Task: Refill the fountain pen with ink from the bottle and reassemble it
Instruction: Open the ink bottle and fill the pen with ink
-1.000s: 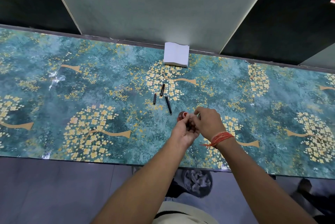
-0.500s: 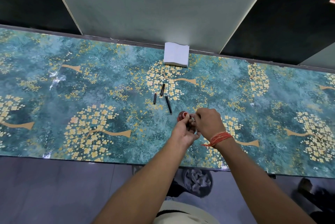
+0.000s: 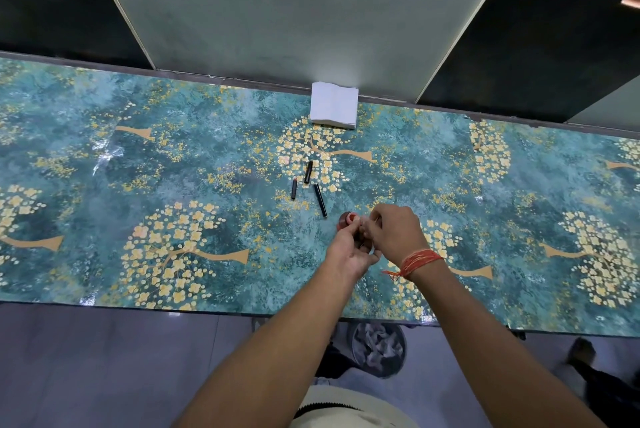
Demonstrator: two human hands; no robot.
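Note:
My left hand [image 3: 348, 251] and my right hand [image 3: 396, 233] meet over the table's near middle, fingers closed around a small dark thing that looks like the ink bottle [image 3: 361, 242]; it is mostly hidden. The right fingertips pinch a small piece above it, which I cannot make out. A red-topped round piece [image 3: 347, 219] sits just beyond the left fingertips. Three black pen parts lie farther back: a short one [image 3: 294, 188], a stubby one [image 3: 308, 171] and a long slim one [image 3: 320, 200].
A stack of white tissues [image 3: 334, 109] rests against the back wall panel. The table [image 3: 173, 185] has a glossy teal and gold flower cover. Below its front edge stands a bin with crumpled paper [image 3: 378, 348]. A shoe [image 3: 583, 351] shows at the lower right.
Both hands stay pressed together at the same spot, with only small finger shifts. The pen parts and tissues have not moved.

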